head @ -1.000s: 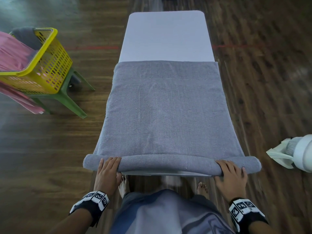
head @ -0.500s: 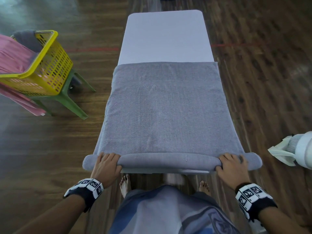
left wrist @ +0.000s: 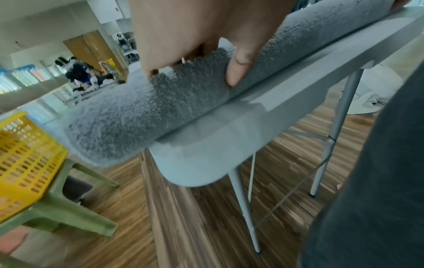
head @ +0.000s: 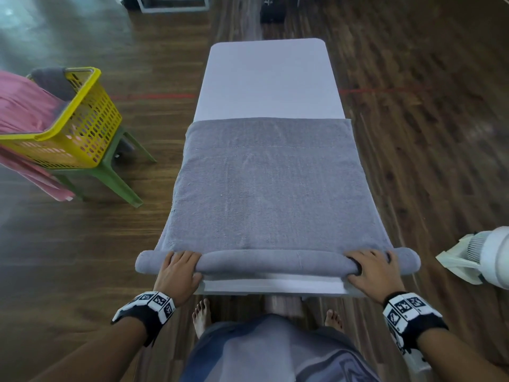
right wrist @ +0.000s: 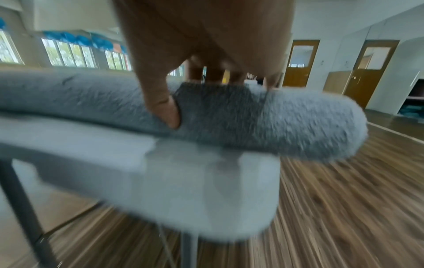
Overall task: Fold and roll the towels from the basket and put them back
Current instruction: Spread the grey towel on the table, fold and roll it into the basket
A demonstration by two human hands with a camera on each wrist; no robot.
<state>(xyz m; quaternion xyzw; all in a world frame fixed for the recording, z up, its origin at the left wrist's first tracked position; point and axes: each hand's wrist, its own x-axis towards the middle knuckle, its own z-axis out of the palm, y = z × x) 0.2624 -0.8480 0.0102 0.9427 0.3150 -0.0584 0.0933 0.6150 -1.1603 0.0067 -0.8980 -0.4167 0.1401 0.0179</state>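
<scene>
Towel spread grey along the table, its near end rolled at the table's near edge, left hand and right hand each grasping the roll, fingers over its top, thumbs beneath, yellow basket left of table

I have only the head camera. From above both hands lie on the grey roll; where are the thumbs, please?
Observer: Left wrist view: the thumb of the left hand presses the near face of the grey towel roll, just above the table.
Operator: And the right one?
Observer: The thumb of the right hand digs in likewise, fingers over the top.
Operator: Is the roll lifted?
Observer: No, its underside lies on the tabletop.
</scene>
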